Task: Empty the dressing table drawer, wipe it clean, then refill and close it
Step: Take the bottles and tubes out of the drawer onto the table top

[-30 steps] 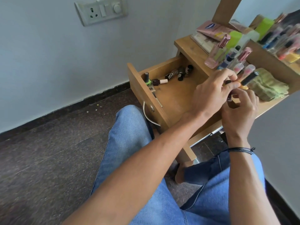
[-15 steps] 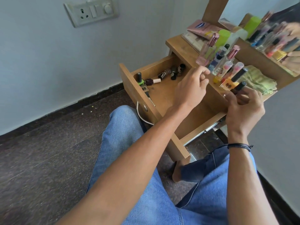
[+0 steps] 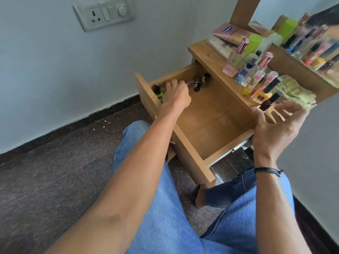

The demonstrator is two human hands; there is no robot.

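Note:
The wooden drawer stands pulled out, most of its floor bare. My left hand reaches into its far left corner, fingers curled down over small nail polish bottles; the fingertips are hidden. A green nail polish bottle stands just left of that hand, and several dark bottles lie at the back. My right hand hovers by the table's front edge with fingers spread, holding nothing. A dark red nail polish bottle stands on the tabletop just beyond its fingertips.
Perfume and polish bottles crowd the tabletop in front of a mirror. A folded green cloth lies at the right, a pink tube at the back. My legs in jeans sit under the drawer. A wall socket is up left.
My left hand has dropped from above the drawer into its far left corner. My right hand has let go of the dark red bottle, now standing on the tabletop, and opened.

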